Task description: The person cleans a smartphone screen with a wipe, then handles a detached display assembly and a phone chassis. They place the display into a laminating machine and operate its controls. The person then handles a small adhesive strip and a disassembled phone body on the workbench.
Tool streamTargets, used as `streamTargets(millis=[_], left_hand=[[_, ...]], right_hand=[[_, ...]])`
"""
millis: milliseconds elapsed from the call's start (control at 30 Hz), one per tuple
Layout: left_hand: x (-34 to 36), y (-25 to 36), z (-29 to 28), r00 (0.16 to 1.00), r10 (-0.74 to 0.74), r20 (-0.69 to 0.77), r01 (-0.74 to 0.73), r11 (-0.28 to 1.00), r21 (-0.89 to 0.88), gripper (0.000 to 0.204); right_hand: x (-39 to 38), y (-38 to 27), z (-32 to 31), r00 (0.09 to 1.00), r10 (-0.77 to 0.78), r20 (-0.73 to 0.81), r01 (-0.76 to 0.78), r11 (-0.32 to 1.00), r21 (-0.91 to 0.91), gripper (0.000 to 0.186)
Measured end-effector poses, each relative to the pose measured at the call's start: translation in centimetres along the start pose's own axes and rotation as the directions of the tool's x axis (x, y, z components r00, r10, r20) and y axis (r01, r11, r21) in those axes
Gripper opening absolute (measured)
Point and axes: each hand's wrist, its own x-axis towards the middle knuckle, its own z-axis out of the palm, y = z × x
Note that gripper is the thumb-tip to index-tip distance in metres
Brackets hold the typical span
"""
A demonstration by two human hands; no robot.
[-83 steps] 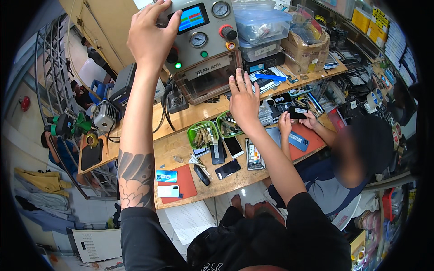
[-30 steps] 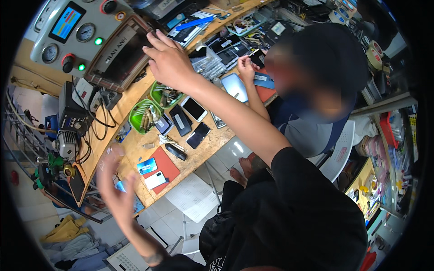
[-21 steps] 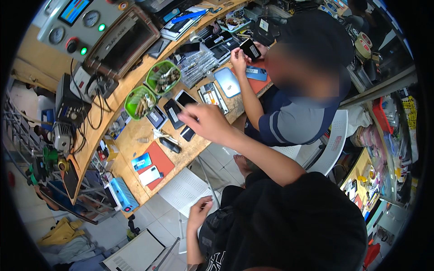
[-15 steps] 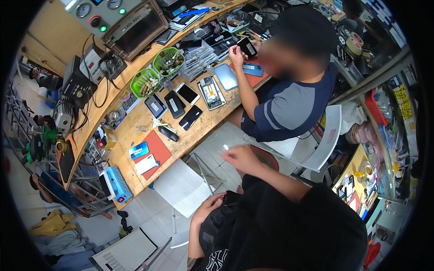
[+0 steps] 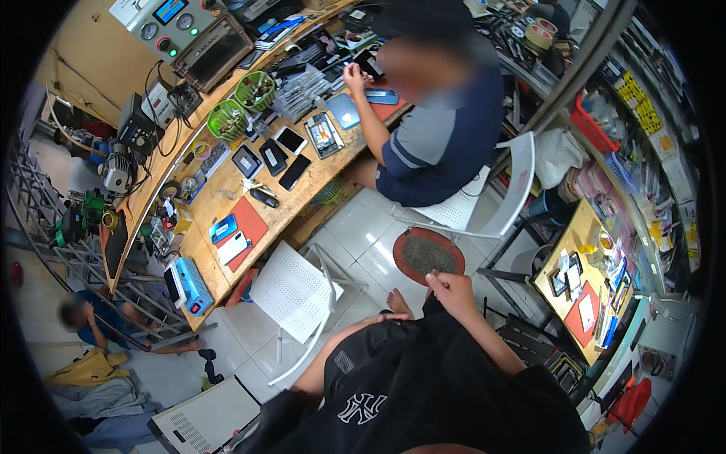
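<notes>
My right hand [image 5: 452, 293] is raised in front of my black clothing [image 5: 423, 371], fingers curled together. Black cloth lies right beneath its fingertips, and whatever is inside the fingers is hidden. Lower and to the left, my left hand [image 5: 382, 318] lies along the black cloth at my lap with its fingers stretched out, partly covered by the cloth. Neither hand touches the wooden workbench [image 5: 283, 216]. On that bench lie several phones, among them a black phone [image 5: 295, 172], a white-framed phone [image 5: 290, 139] and an opened device [image 5: 324, 136] with its insides showing.
A seated co-worker [image 5: 446, 129] holds a dark phone [image 5: 368, 65] at the bench. A white perforated chair [image 5: 293, 291] stands at the bench's front; a round reddish-brown stool [image 5: 428, 253] is ahead of me. To the right is a small table [image 5: 544, 284] with phones and tools.
My view has shifted right. My right hand has come down toward my clothing; the shiny bit at its fingertips no longer shows. My left hand has gone from curled at the cloth to stretched out.
</notes>
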Motion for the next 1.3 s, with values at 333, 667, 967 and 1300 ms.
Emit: streamTargets(millis=[333,667,967,1300], left_hand=[[17.0,1.2,11.0,0.907,-0.383,0.173,0.144,0.67,0.729,0.051],[31.4,-3.5,17.6,0.845,-0.482,0.232,0.121,0.595,0.795,0.049],[35.7,-4.7,21.1,0.773,-0.577,0.263,0.152,0.571,0.807,0.044],[37.5,-3.8,22.1,0.678,-0.564,0.471,-0.007,0.636,0.772,0.043]], right_hand=[[-6.7,-4.8,-19.6,0.979,-0.034,0.203,-0.048,0.921,0.386,0.009],[-11.3,-4.1,-37.0,0.048,-0.87,0.49,0.249,0.486,0.838,0.028],[-13.6,-5.5,-39.7,0.08,-0.851,0.519,0.308,0.516,0.799,0.025],[-15.1,-10.8,-40.0,-0.12,-0.93,0.346,0.317,0.295,0.902,0.02]])
